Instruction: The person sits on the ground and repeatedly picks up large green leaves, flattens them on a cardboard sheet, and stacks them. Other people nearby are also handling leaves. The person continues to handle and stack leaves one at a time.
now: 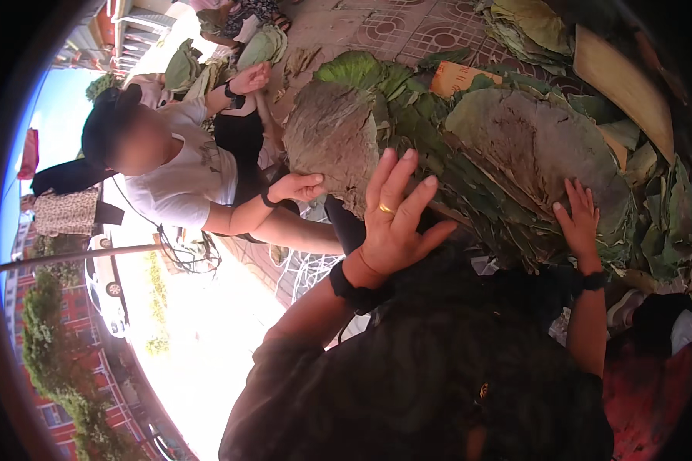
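Observation:
My left hand (397, 216) is raised with its fingers spread, a gold ring on one of them and nothing in its grasp. Behind it in the picture is a brownish, wilted large leaf (334, 132) on top of green ones. My right hand (579, 222) lies on the broad greyish-brown top leaf (530, 150) of a thick stack, palm down and fingers a little apart. Dark green leaf edges (467, 178) stick out in layers along the stack's left side. Both my wrists wear dark bands.
A person in a white T-shirt (179, 161) sits at the left, one hand by the wilted leaf. An orange card with writing (452, 79) stands among the leaves. White string (308, 271) lies on the ground. More leaf bundles (527, 31) and a curved tan board-like piece (625, 86) are at upper right.

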A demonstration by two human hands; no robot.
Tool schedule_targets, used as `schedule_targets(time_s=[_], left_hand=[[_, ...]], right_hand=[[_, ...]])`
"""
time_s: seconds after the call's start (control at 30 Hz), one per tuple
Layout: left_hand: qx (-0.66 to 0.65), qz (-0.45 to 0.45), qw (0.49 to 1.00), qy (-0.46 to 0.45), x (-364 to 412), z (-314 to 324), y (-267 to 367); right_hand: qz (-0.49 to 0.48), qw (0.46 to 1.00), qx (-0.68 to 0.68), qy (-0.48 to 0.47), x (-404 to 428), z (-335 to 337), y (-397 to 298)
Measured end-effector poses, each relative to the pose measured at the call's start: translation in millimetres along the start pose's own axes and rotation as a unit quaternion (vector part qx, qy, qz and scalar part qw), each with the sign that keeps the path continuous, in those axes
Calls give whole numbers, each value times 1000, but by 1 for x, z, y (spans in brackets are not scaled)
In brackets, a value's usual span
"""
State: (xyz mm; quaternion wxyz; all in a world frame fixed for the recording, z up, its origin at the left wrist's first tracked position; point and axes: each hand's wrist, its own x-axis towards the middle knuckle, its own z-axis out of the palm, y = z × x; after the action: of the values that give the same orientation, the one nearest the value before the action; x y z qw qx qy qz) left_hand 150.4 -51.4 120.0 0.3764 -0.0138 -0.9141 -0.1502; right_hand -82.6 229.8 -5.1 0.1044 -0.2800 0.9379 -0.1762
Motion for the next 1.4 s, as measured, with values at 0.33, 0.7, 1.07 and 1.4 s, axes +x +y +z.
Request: schedule_targets(time_s=[0.33, 0.7, 1.07, 1.4], left_hand=[[263, -224, 907, -242, -99, -22, -73], [85, -177, 980, -38, -10, -41, -90], [16, -50, 988, -146, 130, 73, 70], [-217, -150, 901, -344, 89, 241, 110]], right_hand=[[-57, 973, 213, 65, 15, -14, 6], [-61, 988, 117, 86, 2, -21, -5], [-76, 915, 390, 75, -33, -53, -16], [105, 733, 667, 85, 7, -51, -7]])
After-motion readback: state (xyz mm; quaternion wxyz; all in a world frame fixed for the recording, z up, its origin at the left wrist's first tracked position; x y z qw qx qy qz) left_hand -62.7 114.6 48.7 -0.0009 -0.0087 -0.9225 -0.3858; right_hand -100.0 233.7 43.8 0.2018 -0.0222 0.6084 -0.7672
